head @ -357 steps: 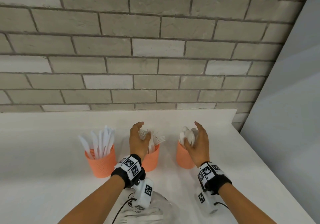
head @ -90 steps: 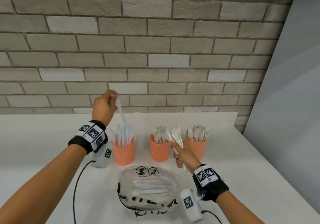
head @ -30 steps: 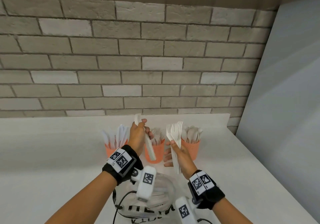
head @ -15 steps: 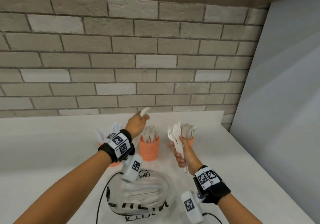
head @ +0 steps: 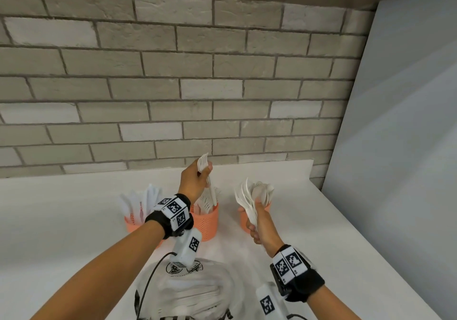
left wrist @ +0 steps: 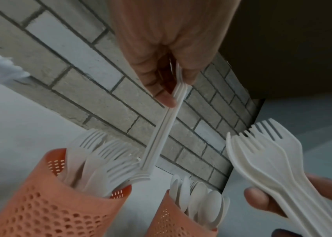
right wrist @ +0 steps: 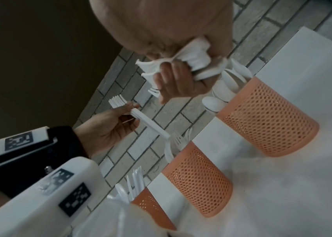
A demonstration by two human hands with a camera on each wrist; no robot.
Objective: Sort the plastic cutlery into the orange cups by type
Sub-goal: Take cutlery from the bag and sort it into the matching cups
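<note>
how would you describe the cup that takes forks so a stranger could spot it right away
On the white counter below the brick wall stand three orange perforated cups in a row. The fork cup is the middle one, right under the left hand. Its neighbours hold knives on the left and spoons on the right; only this one shows tines.

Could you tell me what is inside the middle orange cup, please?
The middle cup holds white plastic forks, tines up. The left hand holds more forks just above them. Their handles and the cup's bottom are hidden.
</note>
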